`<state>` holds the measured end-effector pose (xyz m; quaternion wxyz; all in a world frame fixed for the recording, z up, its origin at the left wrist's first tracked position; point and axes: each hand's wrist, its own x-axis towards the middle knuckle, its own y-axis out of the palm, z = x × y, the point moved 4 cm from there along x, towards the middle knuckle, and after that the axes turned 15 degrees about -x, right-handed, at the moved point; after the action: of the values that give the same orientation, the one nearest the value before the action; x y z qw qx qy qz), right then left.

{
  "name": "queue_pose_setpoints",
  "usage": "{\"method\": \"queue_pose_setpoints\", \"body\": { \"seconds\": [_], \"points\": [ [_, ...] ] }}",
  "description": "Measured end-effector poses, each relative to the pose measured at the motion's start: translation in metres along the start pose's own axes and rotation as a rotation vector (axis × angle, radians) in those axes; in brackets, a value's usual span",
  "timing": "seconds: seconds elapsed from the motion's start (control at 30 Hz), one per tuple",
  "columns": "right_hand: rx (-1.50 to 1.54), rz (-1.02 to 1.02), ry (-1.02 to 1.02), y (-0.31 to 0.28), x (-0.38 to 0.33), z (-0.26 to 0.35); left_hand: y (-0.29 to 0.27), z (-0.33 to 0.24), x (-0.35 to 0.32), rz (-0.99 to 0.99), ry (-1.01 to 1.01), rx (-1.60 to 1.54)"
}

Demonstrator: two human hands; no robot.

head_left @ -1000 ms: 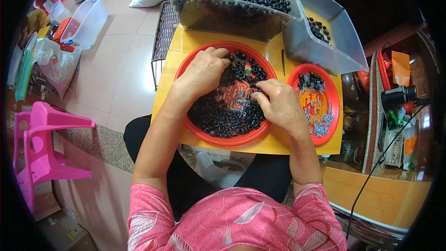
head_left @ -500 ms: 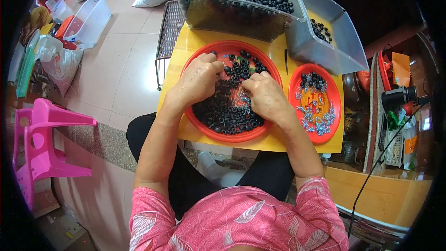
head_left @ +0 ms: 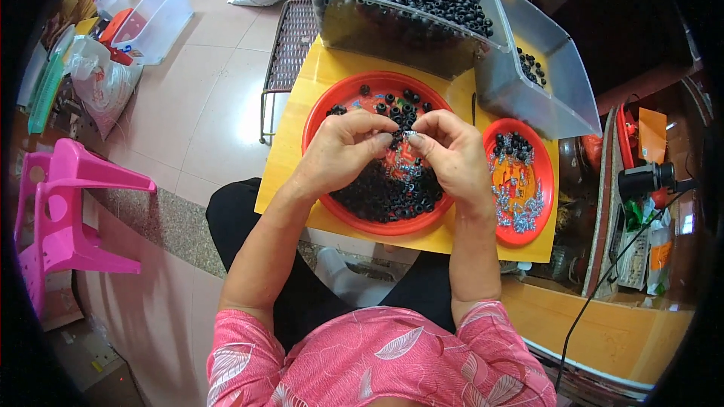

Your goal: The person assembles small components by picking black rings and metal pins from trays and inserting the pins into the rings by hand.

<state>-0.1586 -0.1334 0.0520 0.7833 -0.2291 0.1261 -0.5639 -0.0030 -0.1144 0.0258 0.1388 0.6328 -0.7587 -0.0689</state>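
Over the large red round tray [head_left: 375, 77], my left hand [head_left: 341, 149] and my right hand [head_left: 457, 158] meet with their fingertips almost touching. My left thumb and forefinger pinch what looks like a small black ring-shaped piece. Between the right thumb and forefinger is a tiny silvery piece [head_left: 411, 133]. Many black ring-shaped pieces [head_left: 381, 197] fill the near part of the tray, with silvery bits [head_left: 405, 169] among them. To the right, a smaller red oval tray [head_left: 550, 181] holds silvery bits [head_left: 520, 218] and a few black pieces [head_left: 513, 145].
A clear bin [head_left: 392, 39] heaped with black pieces stands at the table's far side. Beside it is another clear bin [head_left: 520, 105] with fewer pieces. A thin dark stick [head_left: 473, 108] lies on the yellow tabletop [head_left: 290, 154]. A pink stool [head_left: 72, 218] stands left on the floor.
Both hands have risen from the pieces in the large tray and come together above it, fingertips facing. The whole view has shifted slightly.
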Motion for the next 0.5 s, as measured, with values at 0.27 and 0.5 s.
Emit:
{"method": "queue_pose_setpoints", "body": {
  "seconds": [0.27,0.5],
  "points": [
    [0.196,-0.025,0.009,0.009,-0.015,-0.006,0.011,0.003,0.0,0.037,-0.049,-0.055],
    [0.265,0.023,0.021,0.012,-0.012,-0.019,0.016,0.009,0.001,-0.006,-0.054,-0.036]
  ]
}}
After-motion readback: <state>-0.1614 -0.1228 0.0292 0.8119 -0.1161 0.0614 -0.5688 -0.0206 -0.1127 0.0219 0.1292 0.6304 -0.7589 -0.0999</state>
